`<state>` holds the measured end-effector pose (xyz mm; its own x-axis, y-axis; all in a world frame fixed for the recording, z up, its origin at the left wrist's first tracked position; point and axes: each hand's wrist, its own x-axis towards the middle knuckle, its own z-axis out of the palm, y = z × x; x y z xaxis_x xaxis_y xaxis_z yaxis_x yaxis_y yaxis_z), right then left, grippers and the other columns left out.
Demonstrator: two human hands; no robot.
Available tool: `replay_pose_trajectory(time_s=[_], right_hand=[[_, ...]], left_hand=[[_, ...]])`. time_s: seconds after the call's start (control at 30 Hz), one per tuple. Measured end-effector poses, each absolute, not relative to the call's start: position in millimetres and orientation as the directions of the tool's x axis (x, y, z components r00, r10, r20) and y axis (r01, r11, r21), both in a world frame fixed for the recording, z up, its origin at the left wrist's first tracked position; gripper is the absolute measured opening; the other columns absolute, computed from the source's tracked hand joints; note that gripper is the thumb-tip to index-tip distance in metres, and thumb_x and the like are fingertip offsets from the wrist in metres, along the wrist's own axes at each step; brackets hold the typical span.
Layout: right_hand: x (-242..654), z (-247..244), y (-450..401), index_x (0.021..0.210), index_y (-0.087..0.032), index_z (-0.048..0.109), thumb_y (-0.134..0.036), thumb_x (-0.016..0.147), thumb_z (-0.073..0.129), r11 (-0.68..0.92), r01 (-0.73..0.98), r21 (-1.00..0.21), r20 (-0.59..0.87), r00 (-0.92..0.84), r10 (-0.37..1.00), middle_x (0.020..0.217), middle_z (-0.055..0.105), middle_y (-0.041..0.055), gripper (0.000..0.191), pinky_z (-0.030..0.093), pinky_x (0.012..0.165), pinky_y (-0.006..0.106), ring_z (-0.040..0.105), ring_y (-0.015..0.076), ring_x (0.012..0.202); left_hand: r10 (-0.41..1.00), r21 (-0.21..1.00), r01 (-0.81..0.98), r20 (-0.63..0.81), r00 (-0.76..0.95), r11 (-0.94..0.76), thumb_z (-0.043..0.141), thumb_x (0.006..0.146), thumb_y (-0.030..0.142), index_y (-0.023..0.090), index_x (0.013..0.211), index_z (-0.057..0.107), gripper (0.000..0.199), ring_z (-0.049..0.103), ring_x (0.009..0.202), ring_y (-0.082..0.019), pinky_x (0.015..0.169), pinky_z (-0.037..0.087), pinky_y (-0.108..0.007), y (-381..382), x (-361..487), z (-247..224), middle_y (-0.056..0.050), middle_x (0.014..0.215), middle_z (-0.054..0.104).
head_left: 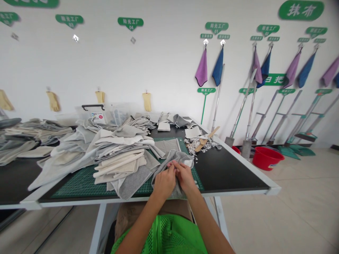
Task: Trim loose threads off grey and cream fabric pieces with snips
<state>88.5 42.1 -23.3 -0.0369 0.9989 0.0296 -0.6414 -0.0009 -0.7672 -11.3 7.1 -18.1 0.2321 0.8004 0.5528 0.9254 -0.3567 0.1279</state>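
Note:
A grey cloth [172, 157] lies at the front edge of the black table, partly on the green cutting mat [87, 181]. Over it my left hand [164, 181] and my right hand [185, 175] meet, fingertips pinched together on the cloth. A small white patch shows on the cloth beside my right fingers. What sits between the fingertips is too small to make out. Left of my hands stands a tall pile of folded grey, white and beige cloths [122, 155]. A flat grey piece [168, 146] rests behind the held cloth.
White scraps [198, 146] and a brown strip [205, 141] lie on the table's right side. More cloths [39, 132] cover the left. Behind stands a clear box [96, 114]. A red bucket [267, 157] and mops are on the floor to the right.

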Motion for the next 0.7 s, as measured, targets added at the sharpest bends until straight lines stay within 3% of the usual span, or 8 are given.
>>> replay_pose_trajectory(time_s=[0.13,0.3,0.47,0.6,0.7], right_hand=[[87,-20,40,0.076,-0.014,0.068,-0.034,0.063,0.078,-0.062,-0.612,-0.788,0.003,-0.105,0.994,0.070,0.071,0.0060,0.027,0.052,0.066,0.027,0.068,0.0188,0.070],[86,-22,41,0.073,-0.014,0.068,-0.038,0.062,0.077,-0.044,-0.555,-0.831,0.005,-0.086,0.996,0.058,0.068,0.0023,0.028,0.050,0.062,0.027,0.065,0.0180,0.065],[88,-20,47,0.078,-0.014,0.069,-0.026,0.061,0.076,-0.043,-0.598,-0.800,-0.017,-0.048,0.999,0.062,0.069,0.0011,0.022,0.050,0.061,0.024,0.064,0.0144,0.061],[83,-13,53,0.082,-0.015,0.067,-0.025,0.067,0.070,-0.113,-0.608,-0.786,-0.039,-0.133,0.990,0.070,0.071,0.0037,0.018,0.054,0.072,0.031,0.068,0.0202,0.077],[78,-7,59,0.082,-0.017,0.064,-0.029,0.074,0.065,-0.049,-0.700,-0.713,0.016,-0.085,0.996,0.078,0.072,0.0045,0.014,0.053,0.082,0.034,0.067,0.0206,0.089]], left_hand=[[0.783,0.112,0.936,0.585,0.210,-0.335,0.032,0.095,0.027,0.017,0.119,0.052,0.033,0.067,0.075,-0.019,0.062,0.047,-0.027,5,-11,-21,-0.009,0.090,0.070],[0.798,-0.020,0.960,0.552,0.243,-0.279,0.034,0.092,0.016,0.011,0.118,0.051,0.031,0.065,0.080,-0.020,0.063,0.047,-0.026,-3,-7,-15,-0.013,0.093,0.066],[0.837,-0.064,0.959,0.474,0.273,-0.277,0.031,0.092,0.016,0.012,0.118,0.048,0.031,0.065,0.077,-0.021,0.061,0.047,-0.027,-6,-5,3,-0.014,0.099,0.063],[0.869,-0.052,0.947,0.383,0.312,-0.317,0.031,0.090,0.012,0.010,0.112,0.052,0.030,0.064,0.079,-0.023,0.064,0.047,-0.030,-2,-3,17,-0.014,0.092,0.063],[0.885,0.042,0.956,0.391,0.252,-0.290,0.026,0.095,0.024,0.012,0.112,0.053,0.034,0.064,0.083,-0.024,0.070,0.046,-0.032,-4,-2,28,-0.013,0.095,0.063]])
